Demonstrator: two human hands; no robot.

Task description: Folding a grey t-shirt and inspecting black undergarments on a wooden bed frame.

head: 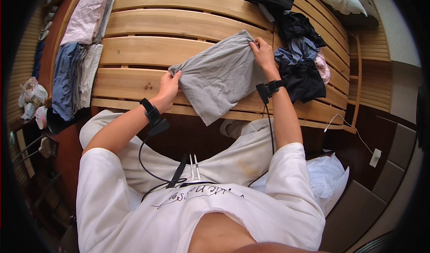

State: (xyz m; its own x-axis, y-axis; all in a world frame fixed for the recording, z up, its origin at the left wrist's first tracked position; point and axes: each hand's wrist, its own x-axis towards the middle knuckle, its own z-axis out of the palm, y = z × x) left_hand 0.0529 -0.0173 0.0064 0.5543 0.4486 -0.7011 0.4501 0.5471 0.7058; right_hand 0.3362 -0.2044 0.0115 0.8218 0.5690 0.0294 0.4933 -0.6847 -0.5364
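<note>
A grey cloth garment (218, 75) is stretched between my two hands, its lower corner hanging past the near edge of the wooden slats. My left hand (168, 87) pinches its left corner between thumb and fingers. At its upper right corner, my right hand (264, 54) grips the fabric. The garment looks wrinkled and folded over; which kind it is I cannot tell. Just right of my right hand lies a loose heap of clothes, with a black garment (302, 81), a blue one (299, 49) and a pink one (322, 66).
Folded clothes line the left side of the slatted wooden platform (147, 51): a pink stack (85, 18), blue garments (65, 81) and white ones (91, 85). A white cable (349, 122) hangs at the right corner. Black cables run from both my wrist straps.
</note>
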